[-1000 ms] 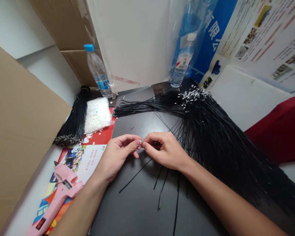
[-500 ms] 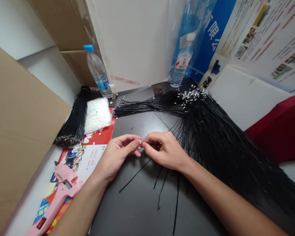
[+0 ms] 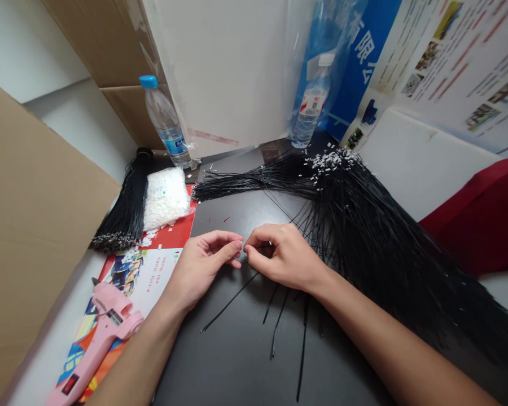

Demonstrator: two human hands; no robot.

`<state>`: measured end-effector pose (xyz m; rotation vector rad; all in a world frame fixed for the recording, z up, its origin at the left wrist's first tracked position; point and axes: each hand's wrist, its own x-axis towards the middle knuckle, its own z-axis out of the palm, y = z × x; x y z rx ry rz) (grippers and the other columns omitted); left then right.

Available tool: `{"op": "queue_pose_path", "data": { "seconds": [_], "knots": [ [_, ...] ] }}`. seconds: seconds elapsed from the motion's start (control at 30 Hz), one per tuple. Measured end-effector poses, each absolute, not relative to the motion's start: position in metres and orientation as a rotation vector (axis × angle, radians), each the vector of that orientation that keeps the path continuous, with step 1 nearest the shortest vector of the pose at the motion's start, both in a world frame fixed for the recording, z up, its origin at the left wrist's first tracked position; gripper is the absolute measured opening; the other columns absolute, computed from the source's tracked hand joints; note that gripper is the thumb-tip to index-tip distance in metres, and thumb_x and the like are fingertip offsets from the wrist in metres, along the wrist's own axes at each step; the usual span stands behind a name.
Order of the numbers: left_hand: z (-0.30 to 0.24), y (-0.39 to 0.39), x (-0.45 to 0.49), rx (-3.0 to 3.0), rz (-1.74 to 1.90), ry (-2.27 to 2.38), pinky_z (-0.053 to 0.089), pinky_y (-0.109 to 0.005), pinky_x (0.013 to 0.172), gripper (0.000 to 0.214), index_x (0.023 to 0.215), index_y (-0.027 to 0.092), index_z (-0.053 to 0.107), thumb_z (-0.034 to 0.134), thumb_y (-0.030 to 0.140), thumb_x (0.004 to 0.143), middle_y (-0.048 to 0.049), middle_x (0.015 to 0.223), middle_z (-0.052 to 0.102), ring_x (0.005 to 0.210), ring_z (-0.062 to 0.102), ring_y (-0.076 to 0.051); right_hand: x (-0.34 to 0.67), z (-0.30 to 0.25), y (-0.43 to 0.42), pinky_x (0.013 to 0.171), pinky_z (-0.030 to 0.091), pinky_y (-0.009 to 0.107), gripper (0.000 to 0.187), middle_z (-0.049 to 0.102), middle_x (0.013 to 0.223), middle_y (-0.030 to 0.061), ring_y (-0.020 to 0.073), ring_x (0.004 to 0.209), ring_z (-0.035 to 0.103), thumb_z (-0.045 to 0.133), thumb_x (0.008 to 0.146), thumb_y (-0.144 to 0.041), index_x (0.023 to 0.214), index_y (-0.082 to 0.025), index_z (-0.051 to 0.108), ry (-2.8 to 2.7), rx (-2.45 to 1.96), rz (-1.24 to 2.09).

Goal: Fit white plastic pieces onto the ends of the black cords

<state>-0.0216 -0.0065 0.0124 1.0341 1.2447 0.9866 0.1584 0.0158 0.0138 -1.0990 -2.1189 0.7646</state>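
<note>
Dark tabletop (image 3: 228,361), thin black wires (image 3: 381,254)

Table (image 3: 220,361): dark grey, in front of me
Wires (image 3: 364,242): black, heaped to my right
Bottles (image 3: 166,121): two, standing at the back
Sheet (image 3: 156,276): printed, on my left

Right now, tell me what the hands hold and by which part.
The left hand pinches a tiny white piece, its gripped part too small to tell. The right hand appears to pinch a thin black wire near its end.
</note>
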Motion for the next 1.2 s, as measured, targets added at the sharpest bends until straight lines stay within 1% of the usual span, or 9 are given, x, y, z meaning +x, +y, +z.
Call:
{"op": "queue_pose_path", "data": {
  "seconds": [0.17,0.4,0.63,0.83,0.97,1.07,1.2],
  "knots": [
    [0.01,-0.007,-0.022,1.018,0.983,1.218,0.052,-0.018,0.062,0.028,0.085,0.016,0.077,0.085,0.039,0.072,-0.0003,0.077,0.074,0.06,0.066,-0.008,0.159,0.014,0.016,0.061,0.034,0.021,0.013,0.064,0.063,-0.0019,0.0067,0.057,0.05,0.061,0.078,-0.014,0.068,-0.014,0.069,-2.141,-1.071,0.737],
    [0.007,-0.007,-0.024,0.906,0.976,1.159,0.056,-0.018,0.072,0.031,0.088,0.018,0.078,0.088,0.039,0.068,-0.0011,0.08,0.077,0.068,0.071,-0.009,0.159,0.011,0.016,0.061,0.033,0.022,0.013,0.064,0.064,-0.0011,0.0076,0.059,0.05,0.06,0.079,-0.016,0.07,-0.014,0.069,-2.155,-1.038,0.705],
    [0.008,-0.007,-0.024,0.842,0.97,1.132,0.056,-0.018,0.071,0.032,0.083,0.017,0.077,0.091,0.038,0.064,-0.0007,0.079,0.076,0.067,0.071,-0.009,0.162,0.011,0.015,0.062,0.033,0.023,0.014,0.063,0.063,-0.0003,0.01,0.062,0.05,0.058,0.08,-0.018,0.069,-0.015,0.068,-2.198,-0.968,0.612],
    [0.01,-0.008,-0.023,0.924,0.951,1.161,0.056,-0.021,0.071,0.029,0.085,0.017,0.076,0.087,0.038,0.069,-0.0013,0.081,0.075,0.068,0.07,-0.01,0.162,0.013,0.015,0.062,0.032,0.024,0.016,0.062,0.063,0.0003,0.0108,0.064,0.049,0.058,0.08,-0.021,0.068,-0.016,0.067,-2.227,-1.023,0.635],
    [0.015,-0.009,-0.021,1.033,0.961,1.215,0.055,-0.023,0.07,0.025,0.083,0.016,0.075,0.085,0.036,0.071,-0.002,0.078,0.074,0.066,0.069,-0.012,0.16,0.017,0.014,0.058,0.028,0.023,0.015,0.059,0.06,-0.0011,0.0085,0.058,0.045,0.06,0.077,-0.02,0.063,-0.015,0.063,-2.216,-1.145,0.712],
    [0.018,-0.009,-0.02,1.092,0.948,1.236,0.055,-0.025,0.072,0.024,0.084,0.016,0.075,0.083,0.035,0.071,-0.0029,0.077,0.074,0.068,0.068,-0.013,0.159,0.017,0.014,0.055,0.026,0.023,0.016,0.057,0.059,-0.0023,0.0071,0.055,0.042,0.061,0.076,-0.02,0.061,-0.015,0.061,-2.197,-1.213,0.77],
    [0.018,-0.009,-0.019,1.126,0.923,1.268,0.055,-0.026,0.074,0.024,0.087,0.015,0.075,0.082,0.032,0.072,-0.0035,0.077,0.075,0.07,0.067,-0.014,0.158,0.015,0.013,0.056,0.026,0.023,0.015,0.058,0.06,-0.0026,0.007,0.055,0.043,0.062,0.077,-0.021,0.063,-0.016,0.062,-2.199,-1.226,0.715]
  ]
}}
